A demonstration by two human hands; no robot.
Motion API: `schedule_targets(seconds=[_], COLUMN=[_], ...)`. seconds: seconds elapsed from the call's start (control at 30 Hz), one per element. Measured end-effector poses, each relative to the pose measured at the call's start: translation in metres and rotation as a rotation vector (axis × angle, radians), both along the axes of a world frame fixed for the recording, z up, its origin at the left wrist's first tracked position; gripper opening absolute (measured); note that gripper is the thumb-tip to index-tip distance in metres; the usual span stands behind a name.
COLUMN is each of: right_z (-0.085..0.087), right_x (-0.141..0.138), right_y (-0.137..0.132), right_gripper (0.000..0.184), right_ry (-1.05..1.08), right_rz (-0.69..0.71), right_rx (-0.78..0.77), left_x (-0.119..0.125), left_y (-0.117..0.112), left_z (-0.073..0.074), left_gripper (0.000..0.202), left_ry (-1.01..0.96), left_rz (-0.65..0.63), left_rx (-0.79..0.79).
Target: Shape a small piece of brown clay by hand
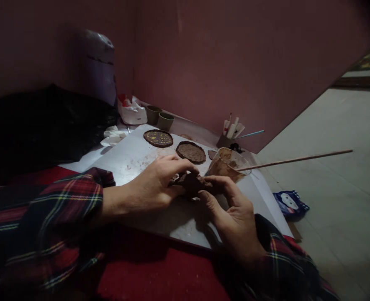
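A lump of brown clay (191, 182) rests on a white board (131, 156) in front of me. My left hand (147, 186) curls over its left side, fingers pressed on the clay. My right hand (232, 215) pinches its right edge with thumb and fingers. Both sleeves are red plaid. Beyond the lump lie two flat round clay discs: one plain (191, 151), one dotted with yellow (158, 138).
A glass of muddy water (227, 164) with a long thin stick (298, 159) stands right of the clay. Two small pots (160, 117), a holder of brushes (230, 133), a white bag (131, 110) and a black bag (40, 121) line the pink wall. A blue packet (290, 203) lies on the floor.
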State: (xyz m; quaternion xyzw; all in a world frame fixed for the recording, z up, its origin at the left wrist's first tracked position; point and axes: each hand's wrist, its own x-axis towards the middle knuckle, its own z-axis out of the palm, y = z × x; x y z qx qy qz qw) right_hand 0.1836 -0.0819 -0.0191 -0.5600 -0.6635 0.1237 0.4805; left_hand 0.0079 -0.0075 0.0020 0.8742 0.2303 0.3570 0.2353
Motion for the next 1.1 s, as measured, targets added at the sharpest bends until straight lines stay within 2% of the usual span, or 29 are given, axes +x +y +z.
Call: schedule_targets(seconds=[0.2,0.37,0.43,0.57,0.67,0.73,0.9,1.1], right_z=[-0.0005,-0.0013,-0.002,-0.0035,-0.0036,-0.0028,-0.0021,-0.0048], right_x=[-0.0017,-0.0003,0.0004,0.0013,0.001,0.0007,0.0013,0.0032], right_y=[0.0011,0.0005,0.0001,-0.0001,-0.0002,-0.0001,0.0,-0.0022], right_gripper=[0.011,0.008,0.009,0.01,0.019,0.021,0.009,0.01], right_ry=[-0.012,-0.017,-0.022,-0.034,-0.008,-0.014,-0.072,-0.085], right_rz=[0.023,0.018,0.024,0.019,0.025,0.037,0.037,0.082], right_rx=[-0.051,-0.055,-0.048,-0.054,-0.082,-0.088,-0.079,-0.054], left_x=[0.0002,0.0008,0.0009,0.0006,0.0003,0.0002,0.0012,0.0011], left_y=[0.0019,0.003,0.0034,0.0044,0.0061,0.0074,0.0078,0.006], left_z=[-0.0059,-0.0042,-0.0028,-0.0023,-0.0041,-0.0055,-0.0067,-0.0063], left_gripper=[0.033,0.04,0.035,0.012,0.003,0.002,0.003,0.002], left_ry=[0.033,0.066,0.103,0.238,0.296,0.3,0.287,0.249], left_rz=[0.003,0.035,0.047,0.023,0.025,0.034,0.036,0.013], left_rx=[0.02,-0.021,-0.031,0.008,0.03,0.03,0.042,0.051])
